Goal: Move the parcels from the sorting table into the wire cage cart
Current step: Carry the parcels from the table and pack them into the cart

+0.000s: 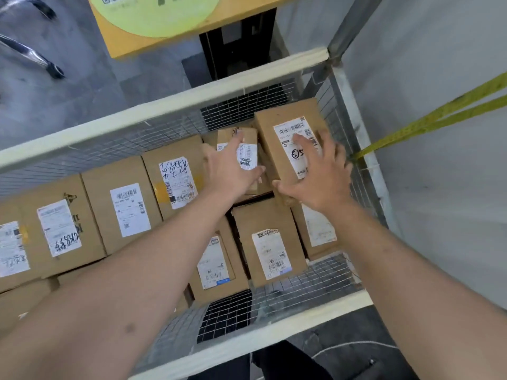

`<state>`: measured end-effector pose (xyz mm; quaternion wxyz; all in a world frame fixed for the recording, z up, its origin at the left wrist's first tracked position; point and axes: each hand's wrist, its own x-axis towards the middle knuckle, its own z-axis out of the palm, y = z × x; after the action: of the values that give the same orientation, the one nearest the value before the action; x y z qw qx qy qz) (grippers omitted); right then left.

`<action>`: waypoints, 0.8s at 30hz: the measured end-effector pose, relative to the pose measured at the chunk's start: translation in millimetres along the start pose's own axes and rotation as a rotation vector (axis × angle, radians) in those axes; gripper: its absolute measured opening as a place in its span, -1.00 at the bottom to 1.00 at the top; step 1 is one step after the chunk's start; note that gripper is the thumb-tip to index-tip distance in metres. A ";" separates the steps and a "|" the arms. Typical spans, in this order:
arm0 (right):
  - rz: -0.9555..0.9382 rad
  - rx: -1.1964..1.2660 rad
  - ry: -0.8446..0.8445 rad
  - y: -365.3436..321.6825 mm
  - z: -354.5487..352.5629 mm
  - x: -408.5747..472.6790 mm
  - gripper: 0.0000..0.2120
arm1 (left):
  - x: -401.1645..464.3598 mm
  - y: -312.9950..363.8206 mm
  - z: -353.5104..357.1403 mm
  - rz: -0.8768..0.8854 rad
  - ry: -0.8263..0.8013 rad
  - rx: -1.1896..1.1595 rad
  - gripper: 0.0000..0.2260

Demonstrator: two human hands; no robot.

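Both arms reach down into the wire cage cart (175, 105), which holds several brown cardboard parcels with white labels. My left hand (230, 168) lies with straight fingers on a small parcel (247, 138) at the cart's far right. My right hand (315, 174) spreads its fingers over the label of a larger tilted parcel (285, 127) in the far right corner, thumb against its near edge. More labelled parcels (126, 207) fill the cart to the left and nearer me (269, 242).
The cart has cream top rails (255, 338) and wire mesh walls. A yellow strap (428, 122) runs from its right post. An orange board with a green disc (153, 26) stands beyond the cart. Grey floor lies around.
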<state>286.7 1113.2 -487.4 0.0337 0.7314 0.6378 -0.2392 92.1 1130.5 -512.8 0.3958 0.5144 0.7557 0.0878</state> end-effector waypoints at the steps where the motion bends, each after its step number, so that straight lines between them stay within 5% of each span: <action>1: -0.006 -0.010 0.017 3.5 4.5 8.3 0.01 | 7.7 -0.3 7.6 0.001 0.014 -0.018 -0.17; 8: -0.050 -0.110 0.062 13.3 24.8 40.8 0.03 | 33.6 0.5 45.0 0.024 0.067 -0.187 -0.31; 16: -0.091 -0.187 0.122 14.7 31.8 45.8 -0.15 | 44.7 -20.9 50.9 0.297 0.019 0.152 -0.47; 24: -0.029 -0.187 0.061 4.8 27.0 34.8 -0.34 | 52.3 -31.2 44.8 0.457 -0.125 0.346 -0.40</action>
<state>285.5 1134.6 -526.2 0.0791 0.7227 0.6684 -0.1569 92.7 1148.3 -586.3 0.3180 0.7357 0.5979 0.0125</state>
